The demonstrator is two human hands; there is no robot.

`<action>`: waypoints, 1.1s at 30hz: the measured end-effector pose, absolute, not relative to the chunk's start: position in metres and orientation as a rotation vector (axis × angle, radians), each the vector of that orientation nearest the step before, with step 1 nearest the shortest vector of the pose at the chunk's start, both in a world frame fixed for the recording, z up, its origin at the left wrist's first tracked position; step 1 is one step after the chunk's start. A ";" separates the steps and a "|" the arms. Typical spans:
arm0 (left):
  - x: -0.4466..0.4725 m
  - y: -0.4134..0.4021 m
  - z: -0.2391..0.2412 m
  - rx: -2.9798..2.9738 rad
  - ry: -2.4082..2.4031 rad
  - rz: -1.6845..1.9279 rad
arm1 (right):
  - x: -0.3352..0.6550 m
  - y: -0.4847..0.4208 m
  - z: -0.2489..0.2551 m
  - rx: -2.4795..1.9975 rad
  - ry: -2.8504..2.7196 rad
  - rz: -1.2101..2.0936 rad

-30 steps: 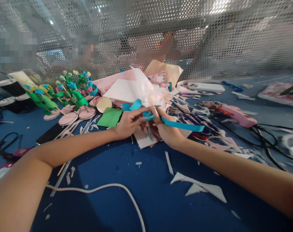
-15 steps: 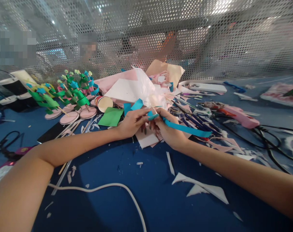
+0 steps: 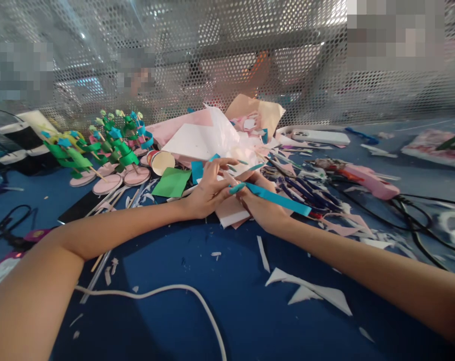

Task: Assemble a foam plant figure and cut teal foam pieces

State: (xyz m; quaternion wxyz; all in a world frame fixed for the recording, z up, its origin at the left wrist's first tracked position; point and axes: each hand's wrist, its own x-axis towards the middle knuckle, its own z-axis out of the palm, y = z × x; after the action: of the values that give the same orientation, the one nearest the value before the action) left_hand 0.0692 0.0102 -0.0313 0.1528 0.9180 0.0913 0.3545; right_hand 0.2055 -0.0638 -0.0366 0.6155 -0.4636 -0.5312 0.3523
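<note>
My right hand (image 3: 264, 203) is closed on a blue paper strip (image 3: 282, 199), whose free length sticks out to the right over the wrist. My left hand (image 3: 208, 190) meets it at the strip's near end, its thumb pressed there while the index finger arches above. What lies between the fingertips is mostly hidden. Just behind the left hand is a blue paper piece (image 3: 197, 172), beside a green paper square (image 3: 172, 182). Under the hands lies a small white and pink block (image 3: 233, 213).
Paper flowers (image 3: 117, 145) on round pink bases stand at the left. White and pink sheets (image 3: 190, 140) are heaped behind the hands. At the right are a pink glue gun (image 3: 374, 181), a white phone (image 3: 321, 136) and scraps. A white cable (image 3: 175, 287) crosses the blue tabletop in front.
My left index finger has lifted and opened away from the thumb. The strip's free end has drawn in a little to the left and dipped slightly.
</note>
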 end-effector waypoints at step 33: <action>0.074 0.013 -0.029 1.995 0.304 1.039 | 0.206 -0.062 -0.036 -1.093 -1.237 0.912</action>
State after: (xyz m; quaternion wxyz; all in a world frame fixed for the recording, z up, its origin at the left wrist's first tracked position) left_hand 0.0739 0.0131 -0.0287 0.4223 0.7967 0.1216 0.4149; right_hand 0.2056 -0.0618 -0.0357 0.5876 -0.4689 -0.5307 0.3914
